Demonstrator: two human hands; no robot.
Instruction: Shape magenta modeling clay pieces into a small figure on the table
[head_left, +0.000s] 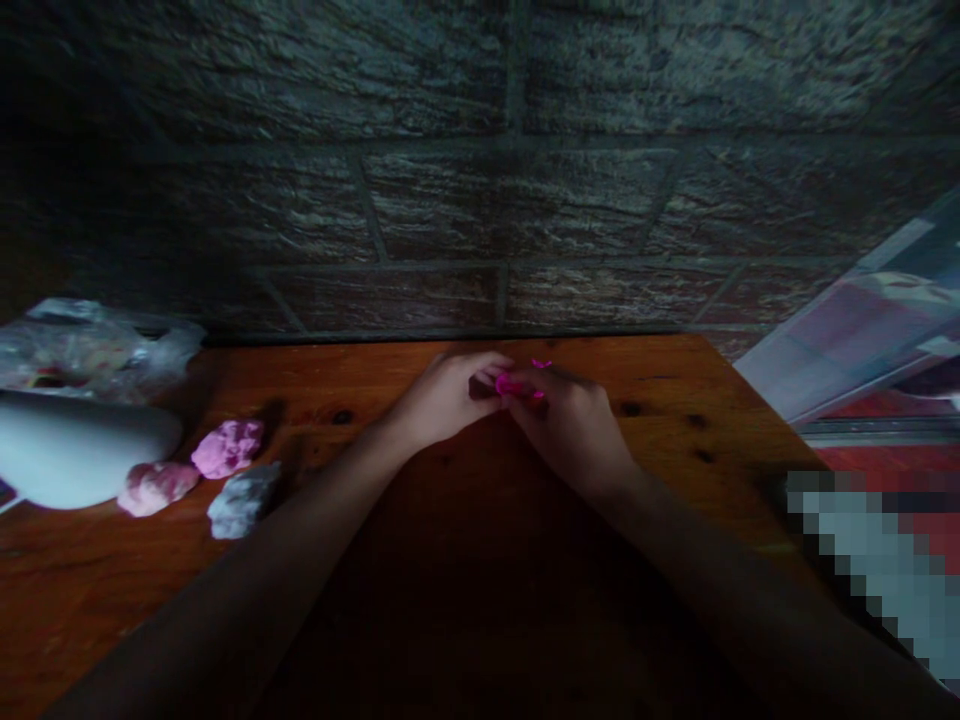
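Both my hands meet over the wooden table (450, 560), close to the wall. Between their fingertips is a small bright pink thing (505, 384), with thin curled ends showing beyond the right fingers; its kind is not clear. My left hand (446, 400) is closed, thumb and fingers pinching its left side. My right hand (577, 425) is closed too, with thumb and forefinger on the same piece. Fingers cover much of it. To the left of my left forearm lie a bright pink crumpled lump (229, 447), a paler pink lump (157, 488) and a whitish lump (241, 502).
A smooth white rounded object (75, 450) stands at the left, with a clear plastic bag (90, 350) behind it. A dark brick wall (450, 200) rises along the table's back edge. Beyond the right edge are a pale frame (840, 320) and a blurred-out patch (885, 560).
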